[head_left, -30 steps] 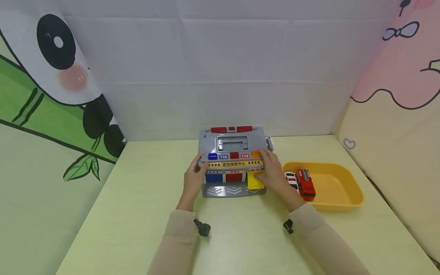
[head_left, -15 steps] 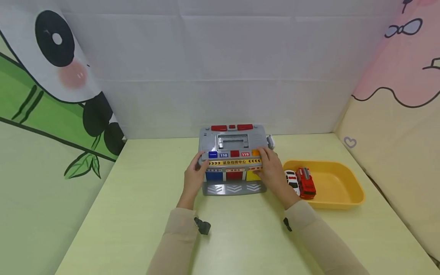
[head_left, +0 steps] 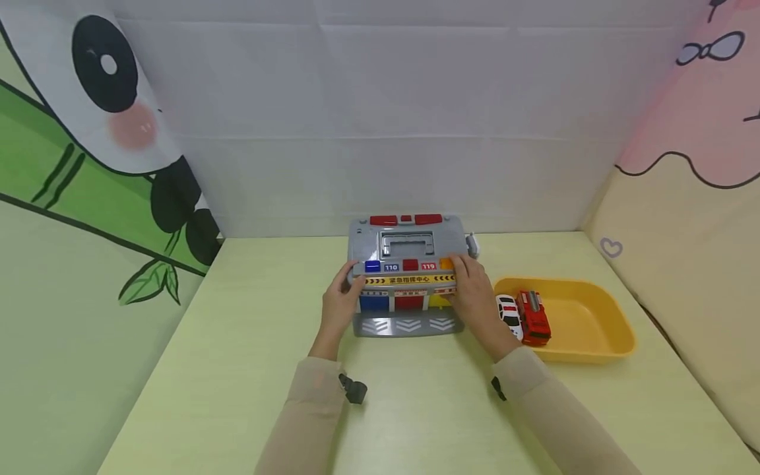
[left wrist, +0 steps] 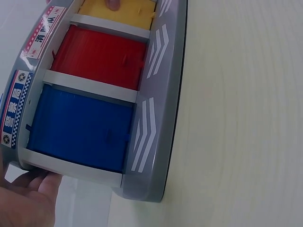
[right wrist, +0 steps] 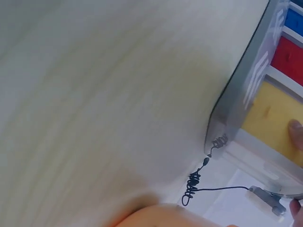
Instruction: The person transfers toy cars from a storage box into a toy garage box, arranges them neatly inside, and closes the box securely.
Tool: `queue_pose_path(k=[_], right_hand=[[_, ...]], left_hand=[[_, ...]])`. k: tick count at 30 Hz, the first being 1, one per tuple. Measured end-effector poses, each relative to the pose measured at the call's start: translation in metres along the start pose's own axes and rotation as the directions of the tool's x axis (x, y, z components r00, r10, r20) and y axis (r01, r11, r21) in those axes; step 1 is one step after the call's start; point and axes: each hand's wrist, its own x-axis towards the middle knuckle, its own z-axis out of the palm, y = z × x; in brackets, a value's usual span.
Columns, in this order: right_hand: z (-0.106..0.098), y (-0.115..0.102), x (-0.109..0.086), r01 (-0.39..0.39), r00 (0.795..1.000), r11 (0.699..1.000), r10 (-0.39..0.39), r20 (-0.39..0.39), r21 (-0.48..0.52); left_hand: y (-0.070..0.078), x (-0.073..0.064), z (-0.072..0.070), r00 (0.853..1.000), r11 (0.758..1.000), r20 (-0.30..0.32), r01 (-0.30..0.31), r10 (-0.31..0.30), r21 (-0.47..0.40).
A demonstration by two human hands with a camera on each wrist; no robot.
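A grey toy garage stands at the back of the table, with blue, red and yellow doors along its front, all down. My left hand grips its left end, the thumb in front and other fingers partly hidden at the side. At the right end my right hand holds the front corner: fingers lie over the top by the orange button, and the thumb presses on the yellow door. A coiled black cord runs to a small grey handset at the garage's side.
Right of the garage is a yellow tray holding a white toy car and a red toy fire truck. A pale cloth wall rises right behind the garage, and printed cloth panels flank the table.
The yellow door stuck out at the front one second ago; it has swung in flush under the right thumb. My left hand keeps its place on the garage, and the head view has shifted slightly.
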Motion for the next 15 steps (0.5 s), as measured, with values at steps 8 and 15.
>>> queue_pose_path(k=[8,15], right_hand=[[-0.004,0.001,0.001,-0.017,0.999,0.999,0.016,0.034,0.028],[-0.013,-0.012,0.006,-0.063,0.990,0.995,0.052,0.132,0.080]], left_hand=[[-0.002,0.001,0.003,1.000,1.000,-0.001,0.004,-0.004,0.015],[-0.002,0.001,0.003,1.000,1.000,-0.012,0.002,-0.002,0.027]])
